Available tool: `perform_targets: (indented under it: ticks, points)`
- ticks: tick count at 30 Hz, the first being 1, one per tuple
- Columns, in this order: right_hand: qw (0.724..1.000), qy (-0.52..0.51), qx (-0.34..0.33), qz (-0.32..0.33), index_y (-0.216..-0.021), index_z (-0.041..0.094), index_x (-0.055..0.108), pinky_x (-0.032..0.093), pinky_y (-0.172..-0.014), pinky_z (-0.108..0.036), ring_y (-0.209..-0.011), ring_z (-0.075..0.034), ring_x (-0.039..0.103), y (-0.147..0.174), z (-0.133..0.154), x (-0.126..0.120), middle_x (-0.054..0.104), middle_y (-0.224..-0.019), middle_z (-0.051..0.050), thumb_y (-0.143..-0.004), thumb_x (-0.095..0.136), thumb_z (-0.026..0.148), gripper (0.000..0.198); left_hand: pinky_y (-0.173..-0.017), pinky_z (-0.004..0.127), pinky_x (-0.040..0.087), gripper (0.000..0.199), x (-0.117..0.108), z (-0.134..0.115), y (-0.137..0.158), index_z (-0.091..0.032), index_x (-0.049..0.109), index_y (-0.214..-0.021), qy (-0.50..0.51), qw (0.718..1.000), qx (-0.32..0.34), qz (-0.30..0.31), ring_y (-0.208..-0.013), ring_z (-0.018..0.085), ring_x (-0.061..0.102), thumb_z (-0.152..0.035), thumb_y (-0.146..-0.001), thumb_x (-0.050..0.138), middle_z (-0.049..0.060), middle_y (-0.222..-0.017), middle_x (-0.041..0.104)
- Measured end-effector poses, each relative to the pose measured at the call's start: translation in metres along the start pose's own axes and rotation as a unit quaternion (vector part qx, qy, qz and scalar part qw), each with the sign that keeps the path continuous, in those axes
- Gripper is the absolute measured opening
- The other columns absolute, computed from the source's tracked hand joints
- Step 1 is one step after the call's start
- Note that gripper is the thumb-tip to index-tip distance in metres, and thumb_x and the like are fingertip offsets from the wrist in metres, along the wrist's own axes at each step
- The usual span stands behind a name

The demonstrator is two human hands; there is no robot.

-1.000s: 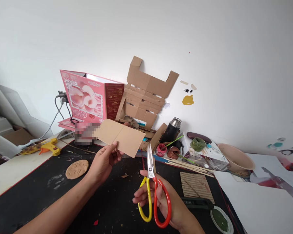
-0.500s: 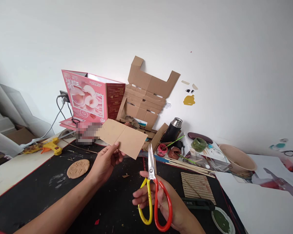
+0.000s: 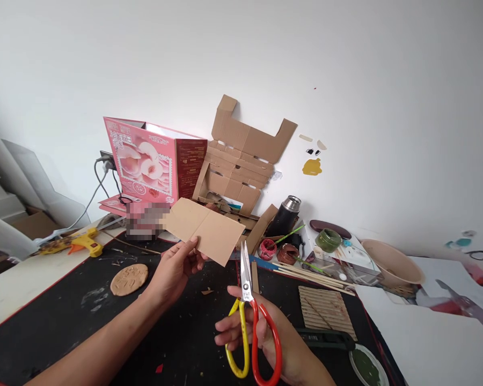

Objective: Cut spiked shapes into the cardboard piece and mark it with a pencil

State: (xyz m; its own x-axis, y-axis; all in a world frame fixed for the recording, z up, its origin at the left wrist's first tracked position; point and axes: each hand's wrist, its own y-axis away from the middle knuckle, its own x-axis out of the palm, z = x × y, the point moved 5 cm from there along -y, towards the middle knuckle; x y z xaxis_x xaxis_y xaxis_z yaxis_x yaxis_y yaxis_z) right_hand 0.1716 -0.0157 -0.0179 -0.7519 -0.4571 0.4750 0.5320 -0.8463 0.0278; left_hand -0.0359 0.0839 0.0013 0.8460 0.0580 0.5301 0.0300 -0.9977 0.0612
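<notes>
A flat rectangular piece of cardboard (image 3: pixel 209 228), creased across its middle, is pinched by its near edge between the thumb and fingers of my left hand (image 3: pixel 181 262). My right hand (image 3: pixel 265 332) has its thumb and fingers through the handles of a pair of scissors (image 3: pixel 245 284), one handle yellow and the other red. The blades point up and away, slightly parted at the tips, just right of the cardboard's lower corner and apart from it. Below and left of the cardboard, an oval clay disc (image 3: pixel 129 279) lies on the black mat (image 3: pixel 177 343).
A yellow glue gun (image 3: pixel 86 242) lies at left. Behind stand a pink box (image 3: pixel 145 166) and cut cardboard (image 3: pixel 237 145). Paint jars (image 3: pixel 288 253), a black flask (image 3: pixel 284 217) and wooden sticks (image 3: pixel 314 277) line the back right. Corrugated card (image 3: pixel 326 311) and a green-handled tool (image 3: pixel 326 339) lie at right.
The scissors have shifted slightly left and down, and their blades are tilted a little more to the left. The cardboard stays in my left hand, almost unmoved.
</notes>
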Motion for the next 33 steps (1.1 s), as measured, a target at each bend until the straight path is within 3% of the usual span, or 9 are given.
perform_targets:
  ticks: [5,9,14,18,22,27,33]
  points:
    - [0.999,0.023,-0.014,-0.032,-0.148,0.016,0.057,0.058,-0.086,-0.045,-0.099,-0.037,0.083,-0.001,-0.001,-0.006,0.083,-0.112,-0.021,-0.085,0.079,0.075,0.090,-0.051,0.022,0.040,0.045,0.001,-0.001,0.001,-0.015,0.073,-0.065,-0.004,1.000,0.000,0.001,-0.052,0.010,0.055,-0.055,-0.067,0.094,0.004,-0.063,0.072]
    - [0.995,0.021,-0.025,-0.094,-0.137,0.014,0.063,0.059,-0.080,-0.043,-0.089,-0.034,0.083,-0.004,0.000,-0.011,0.084,-0.100,-0.018,-0.088,0.074,0.077,0.081,-0.050,0.023,0.039,0.047,0.004,0.001,0.005,-0.016,0.069,-0.062,-0.022,1.000,-0.007,0.010,-0.050,0.012,0.056,-0.056,-0.068,0.094,0.004,-0.061,0.070]
    - [0.978,0.032,-0.060,-0.196,-0.113,0.014,0.071,0.057,-0.069,-0.033,-0.072,-0.025,0.079,-0.004,0.012,-0.018,0.080,-0.082,-0.011,-0.090,0.078,0.070,0.061,-0.050,0.025,0.040,0.052,0.010,0.010,0.012,-0.017,0.068,-0.063,-0.101,0.991,-0.031,0.076,-0.048,0.013,0.054,-0.064,-0.073,0.089,0.004,-0.054,0.067]
    - [0.966,0.010,-0.093,-0.239,-0.088,0.015,0.072,0.055,-0.063,-0.027,-0.062,-0.018,0.069,-0.005,0.019,-0.026,0.073,-0.070,-0.005,-0.086,0.083,0.068,0.054,-0.053,0.026,0.044,0.055,0.015,0.016,0.018,-0.017,0.071,-0.067,-0.166,0.975,-0.046,0.141,-0.050,0.013,0.055,-0.069,-0.076,0.084,0.005,-0.058,0.069]
    - [0.957,0.005,-0.086,-0.278,-0.092,0.016,0.074,0.053,-0.057,-0.023,-0.055,-0.013,0.061,-0.004,0.015,-0.032,0.066,-0.063,0.001,-0.083,0.088,0.063,0.050,-0.051,0.025,0.042,0.057,0.018,0.021,0.021,-0.017,0.072,-0.069,-0.201,0.962,-0.063,0.173,-0.050,0.014,0.057,-0.073,-0.076,0.082,0.007,-0.059,0.071]
    - [0.949,0.040,-0.096,-0.299,-0.093,0.016,0.073,0.051,-0.052,-0.021,-0.054,-0.012,0.058,-0.003,0.013,-0.031,0.066,-0.069,0.001,-0.083,0.090,0.057,0.045,-0.049,0.025,0.036,0.058,0.024,0.024,0.026,-0.018,0.070,-0.069,-0.195,0.959,-0.073,0.194,-0.048,0.014,0.055,-0.074,-0.081,0.077,0.007,-0.059,0.072]
    - [0.943,0.070,-0.111,-0.307,-0.091,0.017,0.072,0.051,-0.052,-0.023,-0.054,-0.013,0.058,-0.004,0.017,-0.031,0.065,-0.067,0.001,-0.083,0.089,0.059,0.046,-0.048,0.024,0.032,0.056,0.036,0.028,0.038,-0.018,0.072,-0.079,-0.215,0.932,-0.112,0.271,-0.049,0.013,0.054,-0.073,-0.081,0.077,0.005,-0.066,0.072]
